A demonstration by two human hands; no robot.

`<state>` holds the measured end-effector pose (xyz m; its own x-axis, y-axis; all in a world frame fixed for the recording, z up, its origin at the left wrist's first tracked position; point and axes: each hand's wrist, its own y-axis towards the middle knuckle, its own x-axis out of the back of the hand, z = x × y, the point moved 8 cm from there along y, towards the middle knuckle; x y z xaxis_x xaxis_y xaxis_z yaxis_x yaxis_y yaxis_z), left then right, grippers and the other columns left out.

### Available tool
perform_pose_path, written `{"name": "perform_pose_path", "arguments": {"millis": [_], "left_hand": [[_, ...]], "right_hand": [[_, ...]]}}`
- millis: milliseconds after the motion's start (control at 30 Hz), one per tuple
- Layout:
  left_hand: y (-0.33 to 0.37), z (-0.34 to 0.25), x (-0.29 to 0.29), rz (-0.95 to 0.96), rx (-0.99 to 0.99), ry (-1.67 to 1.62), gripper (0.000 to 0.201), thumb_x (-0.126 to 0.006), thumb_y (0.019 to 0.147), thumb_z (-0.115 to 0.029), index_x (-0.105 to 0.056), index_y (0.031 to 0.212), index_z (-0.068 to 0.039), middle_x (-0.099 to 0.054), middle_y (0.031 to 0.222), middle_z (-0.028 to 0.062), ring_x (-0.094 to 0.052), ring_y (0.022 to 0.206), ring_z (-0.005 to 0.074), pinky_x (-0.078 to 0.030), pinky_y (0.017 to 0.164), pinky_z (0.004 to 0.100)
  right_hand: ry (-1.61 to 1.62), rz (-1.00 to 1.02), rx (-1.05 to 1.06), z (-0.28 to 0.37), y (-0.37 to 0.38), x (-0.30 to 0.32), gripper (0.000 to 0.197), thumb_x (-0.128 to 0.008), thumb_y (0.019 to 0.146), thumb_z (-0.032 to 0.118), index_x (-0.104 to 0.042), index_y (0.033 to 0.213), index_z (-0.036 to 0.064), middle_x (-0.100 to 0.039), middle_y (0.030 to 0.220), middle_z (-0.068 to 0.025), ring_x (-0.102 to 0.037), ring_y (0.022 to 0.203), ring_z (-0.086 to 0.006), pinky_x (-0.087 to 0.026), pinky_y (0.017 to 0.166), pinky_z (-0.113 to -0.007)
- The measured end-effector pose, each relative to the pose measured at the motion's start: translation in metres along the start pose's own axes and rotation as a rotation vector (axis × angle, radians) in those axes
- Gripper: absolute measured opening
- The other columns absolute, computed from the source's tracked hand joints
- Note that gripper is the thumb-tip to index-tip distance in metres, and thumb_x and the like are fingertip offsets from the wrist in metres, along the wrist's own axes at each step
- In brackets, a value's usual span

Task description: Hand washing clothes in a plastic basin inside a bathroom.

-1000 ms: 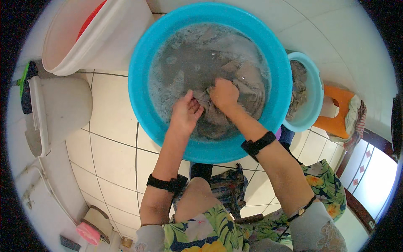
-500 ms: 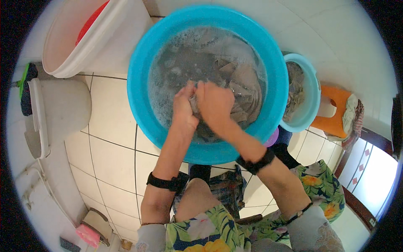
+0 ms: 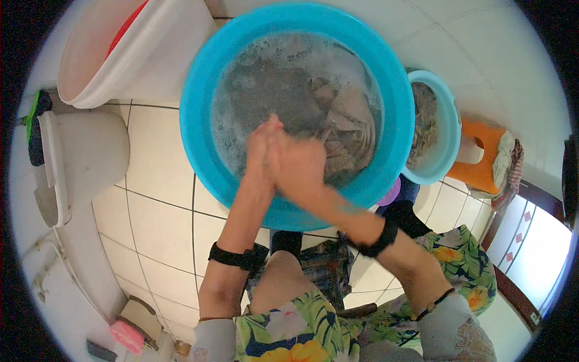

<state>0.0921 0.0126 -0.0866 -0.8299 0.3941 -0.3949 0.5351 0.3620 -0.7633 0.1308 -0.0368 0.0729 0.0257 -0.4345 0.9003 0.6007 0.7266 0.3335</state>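
Note:
A large blue basin [image 3: 202, 151] of grey, sudsy water stands before me. Wet grey-brown cloth [image 3: 356, 120] lies bunched in its right half, partly above the surface. Over the near middle of the basin, my left hand [image 3: 260, 151] and my right hand [image 3: 301, 166] are pressed together, fingers closed. The right hand is smeared by motion and crosses over the left one. A fold of the cloth is gripped between them, now mostly hidden by the fingers.
To the right, a smaller light-blue basin [image 3: 447, 136] holds more wet cloth, beside an orange stool [image 3: 476, 169] with fabric on it. White tubs [image 3: 90, 151] stand at the left. Dark checked fabric [image 3: 325, 271] lies below the basin, near my legs.
My right hand has shifted left and slightly down, against the left hand, covering the fold of cloth that showed between them. The left hand stays nearly in place.

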Motion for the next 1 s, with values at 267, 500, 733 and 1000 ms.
{"name": "perform_pose_path", "arguments": {"millis": [267,500,733,1000], "left_hand": [[0.006,0.008,-0.009,0.886,0.144,-0.579,0.024,-0.049,0.091,-0.024,-0.06,0.103,-0.006,-0.065,0.102,0.009,-0.061,0.093,0.024,-0.05,0.082,0.0377],[-0.014,0.003,-0.011,0.055,0.053,-0.318,0.015,-0.059,0.089,-0.025,-0.056,0.085,-0.01,-0.057,0.073,0.0025,-0.056,0.067,0.0172,-0.047,0.06,0.0327],[-0.037,0.001,-0.038,-0.022,0.081,-0.337,0.022,-0.055,0.091,-0.034,-0.058,0.089,-0.012,-0.054,0.074,-0.0008,-0.05,0.068,0.0164,-0.043,0.063,0.0332],[-0.033,-0.005,-0.033,0.028,-0.003,-0.074,0.028,-0.059,0.089,-0.037,-0.057,0.085,-0.009,-0.056,0.076,0.0027,-0.056,0.069,0.0152,-0.046,0.06,0.0297]], "right_hand": [[0.088,0.242,-0.164,-0.002,-0.004,-0.02,0.035,-0.045,0.09,0.028,-0.061,0.07,0.0043,-0.059,0.058,-0.0183,-0.058,0.052,-0.0373,-0.046,0.053,-0.048],[0.014,0.331,-0.216,-0.021,0.0,-0.026,0.034,-0.047,0.088,0.029,-0.061,0.072,0.0029,-0.059,0.058,-0.0173,-0.059,0.05,-0.0347,-0.047,0.051,-0.045],[0.047,0.351,-0.334,-0.058,0.01,-0.036,0.027,-0.048,0.086,0.027,-0.059,0.084,0.0024,-0.058,0.065,-0.0161,-0.059,0.053,-0.0348,-0.047,0.051,-0.043],[0.079,0.34,-0.35,-0.07,0.002,-0.038,0.032,-0.049,0.088,0.025,-0.062,0.069,0.0025,-0.063,0.068,-0.0177,-0.063,0.064,-0.0327,-0.045,0.056,-0.045]]}}
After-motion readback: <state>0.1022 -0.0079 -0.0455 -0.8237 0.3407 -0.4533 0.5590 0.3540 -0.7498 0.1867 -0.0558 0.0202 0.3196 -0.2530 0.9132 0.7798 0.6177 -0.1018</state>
